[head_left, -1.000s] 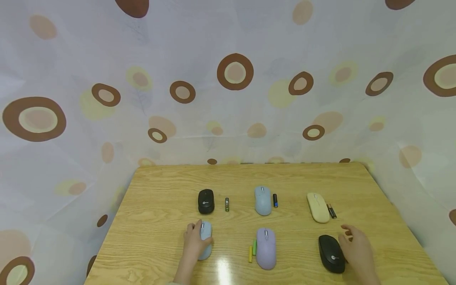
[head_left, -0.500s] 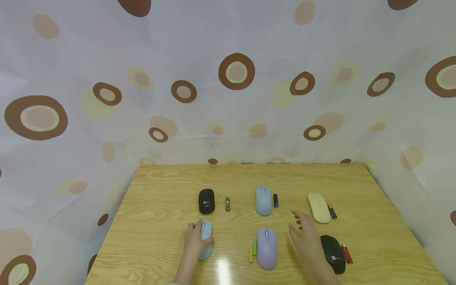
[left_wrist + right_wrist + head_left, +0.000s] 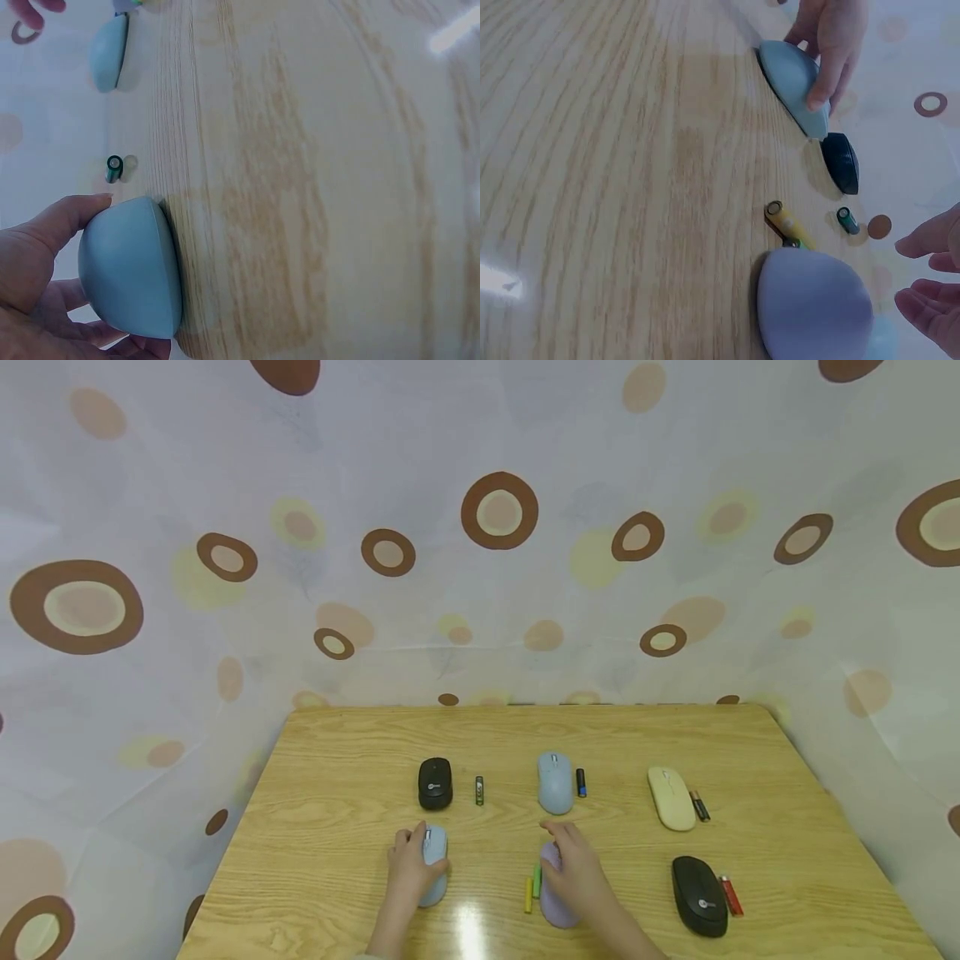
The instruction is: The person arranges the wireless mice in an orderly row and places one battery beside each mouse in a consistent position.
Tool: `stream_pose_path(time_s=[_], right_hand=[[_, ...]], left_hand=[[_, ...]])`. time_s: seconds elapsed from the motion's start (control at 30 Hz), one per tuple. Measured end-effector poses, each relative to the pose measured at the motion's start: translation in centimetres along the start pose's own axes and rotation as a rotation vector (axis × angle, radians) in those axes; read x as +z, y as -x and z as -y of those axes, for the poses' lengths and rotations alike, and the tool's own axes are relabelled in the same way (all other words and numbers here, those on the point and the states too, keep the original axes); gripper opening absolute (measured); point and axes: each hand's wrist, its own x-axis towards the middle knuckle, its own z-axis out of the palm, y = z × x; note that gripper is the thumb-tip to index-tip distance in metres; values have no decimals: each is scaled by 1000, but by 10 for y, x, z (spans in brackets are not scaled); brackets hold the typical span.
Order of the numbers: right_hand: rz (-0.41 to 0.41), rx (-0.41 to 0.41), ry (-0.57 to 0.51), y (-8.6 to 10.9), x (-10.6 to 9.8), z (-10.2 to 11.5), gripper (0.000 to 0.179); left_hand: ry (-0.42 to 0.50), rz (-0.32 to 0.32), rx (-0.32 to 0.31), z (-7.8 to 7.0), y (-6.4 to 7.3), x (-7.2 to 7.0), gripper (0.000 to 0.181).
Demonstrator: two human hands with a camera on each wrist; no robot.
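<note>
My left hand (image 3: 407,870) grips a light blue computer mouse (image 3: 131,270) by its sides, thumb on one side and fingers on the other, on the table at front left. Over a purple mouse (image 3: 556,911) at front centre is my right hand (image 3: 581,872), holding nothing. In the right wrist view its loosely bent fingers (image 3: 930,236) are apart from the purple mouse, with thumb and fingertips spaced. A yellow battery (image 3: 528,895) and a green battery (image 3: 536,882) lie just left of the purple mouse, which the right hand partly covers.
Behind stand a black mouse (image 3: 435,783) with a green-black battery (image 3: 479,791), a second blue mouse (image 3: 555,783) with a dark battery (image 3: 581,782), and a cream mouse (image 3: 671,798) with a black battery (image 3: 699,806). At front right are another black mouse (image 3: 699,896) and a red battery (image 3: 731,895).
My right hand has moved left from beside the front-right black mouse to over the purple mouse, uncovering the red battery. My left hand stays on the light blue mouse.
</note>
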Motion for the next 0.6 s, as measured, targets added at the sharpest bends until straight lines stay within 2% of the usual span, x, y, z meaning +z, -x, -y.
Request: stream_pose_path(time_s=[0.2,0.37,0.6], right_hand=[[155,-34,16,4,11,7,45],[258,-30,36,8,15,15,45],[294,-60,89,11,21,21,38]], left_hand=[[3,8,-14,1,-1,0,72],[2,9,-16,1,-2,0,72],[-5,8,-13,1,-2,0,72]])
